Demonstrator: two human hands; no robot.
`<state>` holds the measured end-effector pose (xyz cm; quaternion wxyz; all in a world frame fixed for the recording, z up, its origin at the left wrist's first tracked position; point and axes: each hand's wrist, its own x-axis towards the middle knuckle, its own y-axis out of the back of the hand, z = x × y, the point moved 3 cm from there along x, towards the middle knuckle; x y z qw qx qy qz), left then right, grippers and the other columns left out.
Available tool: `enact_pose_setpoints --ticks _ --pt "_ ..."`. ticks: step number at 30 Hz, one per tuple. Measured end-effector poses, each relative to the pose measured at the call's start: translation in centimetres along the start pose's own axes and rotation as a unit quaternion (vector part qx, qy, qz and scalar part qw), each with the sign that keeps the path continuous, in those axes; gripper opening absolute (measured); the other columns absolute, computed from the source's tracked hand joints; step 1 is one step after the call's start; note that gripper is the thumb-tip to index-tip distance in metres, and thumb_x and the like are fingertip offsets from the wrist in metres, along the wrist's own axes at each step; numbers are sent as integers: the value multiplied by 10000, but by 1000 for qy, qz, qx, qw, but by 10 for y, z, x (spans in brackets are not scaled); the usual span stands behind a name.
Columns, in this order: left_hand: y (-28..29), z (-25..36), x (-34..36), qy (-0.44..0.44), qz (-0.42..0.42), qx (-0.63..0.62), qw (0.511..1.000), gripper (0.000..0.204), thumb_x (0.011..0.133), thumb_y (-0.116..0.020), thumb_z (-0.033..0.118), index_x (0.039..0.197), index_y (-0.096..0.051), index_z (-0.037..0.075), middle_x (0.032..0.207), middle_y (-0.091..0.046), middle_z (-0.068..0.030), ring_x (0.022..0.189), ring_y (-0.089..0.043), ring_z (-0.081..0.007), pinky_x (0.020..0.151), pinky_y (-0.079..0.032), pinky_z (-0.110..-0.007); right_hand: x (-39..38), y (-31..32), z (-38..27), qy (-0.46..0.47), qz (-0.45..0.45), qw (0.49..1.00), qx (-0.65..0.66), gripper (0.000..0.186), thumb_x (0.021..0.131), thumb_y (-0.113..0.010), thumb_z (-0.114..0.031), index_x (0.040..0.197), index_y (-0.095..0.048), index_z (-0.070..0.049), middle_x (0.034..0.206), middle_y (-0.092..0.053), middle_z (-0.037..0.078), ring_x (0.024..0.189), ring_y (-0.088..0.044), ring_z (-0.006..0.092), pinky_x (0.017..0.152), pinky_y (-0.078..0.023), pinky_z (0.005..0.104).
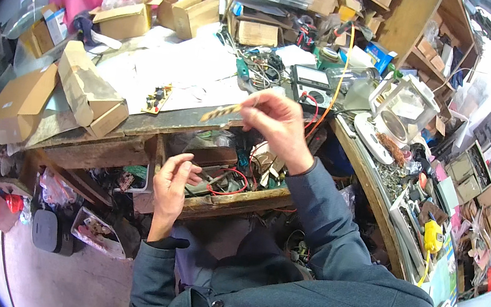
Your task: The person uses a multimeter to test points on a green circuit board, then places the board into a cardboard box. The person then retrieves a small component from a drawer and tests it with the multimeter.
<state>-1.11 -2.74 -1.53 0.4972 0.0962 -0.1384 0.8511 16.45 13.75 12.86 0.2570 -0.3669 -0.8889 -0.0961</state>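
My right hand (pixel 274 126) is raised over the front edge of the workbench (pixel 136 129). Its thumb and fingers pinch one end of a narrow tan strip with darker marks (pixel 221 112); the strip's exact kind is too small to tell. Lower and to the left, my left hand (pixel 172 187) hovers before an open drawer (pixel 232 201) with its fingers loosely bent and apart, nothing visible in them. On the bench left of the strip lies a small yellowish circuit board (pixel 156 98) with components on it.
A multimeter (pixel 312 81) with a red lead stands at the back right. Cut-open cardboard boxes (pixel 88 87) line the left. A clear-walled appliance (pixel 406 107) rests on the right-hand bench, near a yellow device (pixel 433 236). An orange cable (pixel 347 61) hangs down behind my right hand.
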Motion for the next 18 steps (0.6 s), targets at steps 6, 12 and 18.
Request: enact_pose_setpoints --ticks 6,12,18 --pt "0 0 -2 9 -16 46 999 218 1087 -605 147 1180 -717 -14 930 -775 -122 781 -728 -153 709 -592 -293 48 51 -3 40 117 991 -57 135 956 -783 -80 1056 -742 0 844 -747 52 687 -686 102 643 -544 255" --pt "-6 1 0 16 -25 54 998 215 1079 -617 139 1175 -722 -23 923 -772 -118 771 -726 -149 703 -586 -290 105 113 24 23 230 973 -3 161 939 -759 -21 1088 -726 31 910 -748 89 781 -743 171 750 -646 323" --pt "-3 3 2 18 -23 85 996 211 1051 -651 137 1163 -745 -15 906 -789 -116 787 -749 -146 719 -604 -289 166 148 47 16 236 967 -99 181 993 -713 -85 1099 -735 60 952 -767 145 818 -776 242 744 -649 333"
